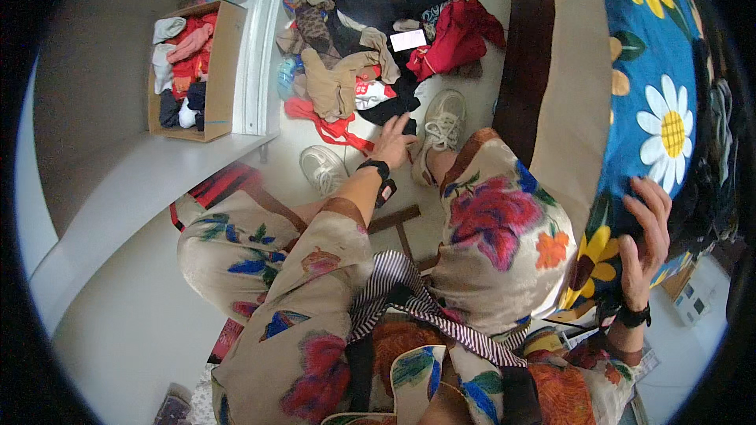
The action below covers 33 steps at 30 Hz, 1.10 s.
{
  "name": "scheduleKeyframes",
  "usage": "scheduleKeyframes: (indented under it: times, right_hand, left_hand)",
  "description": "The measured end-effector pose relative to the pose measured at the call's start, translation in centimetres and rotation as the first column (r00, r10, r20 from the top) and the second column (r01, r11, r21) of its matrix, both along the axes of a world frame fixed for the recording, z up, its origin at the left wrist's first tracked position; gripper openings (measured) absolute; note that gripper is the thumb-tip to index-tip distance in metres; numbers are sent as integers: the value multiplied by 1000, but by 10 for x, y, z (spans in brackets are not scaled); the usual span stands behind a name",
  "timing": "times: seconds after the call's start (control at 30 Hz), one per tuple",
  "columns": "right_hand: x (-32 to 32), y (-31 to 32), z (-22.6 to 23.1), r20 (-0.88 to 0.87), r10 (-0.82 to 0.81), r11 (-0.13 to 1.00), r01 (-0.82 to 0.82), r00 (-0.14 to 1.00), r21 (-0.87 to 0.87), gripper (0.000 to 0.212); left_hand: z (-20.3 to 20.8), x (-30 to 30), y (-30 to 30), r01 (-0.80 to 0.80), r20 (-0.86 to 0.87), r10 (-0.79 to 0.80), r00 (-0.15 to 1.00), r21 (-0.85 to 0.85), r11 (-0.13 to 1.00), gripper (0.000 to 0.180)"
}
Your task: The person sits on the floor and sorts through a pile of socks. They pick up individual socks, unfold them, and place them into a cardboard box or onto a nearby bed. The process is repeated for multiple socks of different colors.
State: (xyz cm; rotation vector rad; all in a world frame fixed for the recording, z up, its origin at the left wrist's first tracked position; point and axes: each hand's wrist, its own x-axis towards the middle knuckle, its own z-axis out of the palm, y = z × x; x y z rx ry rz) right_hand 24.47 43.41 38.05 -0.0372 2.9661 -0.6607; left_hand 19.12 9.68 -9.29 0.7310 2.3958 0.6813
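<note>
Beside my light sneaker (445,120), my left hand (391,142) reaches down to the near edge of a heap of clothes (335,83). Its fingers are closed on a piece of black cloth (410,127), whose shape is mostly hidden by the hand and the heap. Red straps (331,127), a tan garment (335,85) and a dark red garment (461,39) lie in the heap close by. My right hand (647,228) rests open, fingers spread, on a blue bedspread (630,149) printed with large flowers.
At the left, a cardboard box (224,71) of small folded clothes stands on a pale shelf (197,157). A white card-like rectangle (407,39) lies on the heap. The bed's dark side panel (524,47) runs along the right. My other sneaker (323,169) is on the floor.
</note>
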Motion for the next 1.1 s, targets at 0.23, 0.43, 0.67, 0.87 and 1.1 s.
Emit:
scheduleKeyframes:
  times: [0.23, 0.43, 0.67, 0.87, 1.1]
  right_hand:
    - [5, 7, -8, -79, -38, 996, 32, 996, -78, 25]
    - [5, 10, -8, -154, 3, 986, -29, 988, -167, 16]
    - [-6, -15, 15, -37, -144, 896, 114, 989, -429, 22]
    - [-4, -115, 73, -75, 73, 690, -105, 995, -716, 52]
    - [-7, -233, 50, -32, 5, 406, -31, 999, -913, 24]
  left_hand:
    - [16, -16, 5, -102, 155, 131, 979, -184, 978, 40]
    - [43, -30, -18, -992, 847, 527, 69, 4, 124, 32]
    - [204, -81, -18, -897, 896, 156, 417, 433, -88, 44]
    - [402, -51, -22, -400, 243, 478, 844, 880, 258, 68]
    - [492, 30, -48, -95, -236, 614, 753, 885, 456, 75]
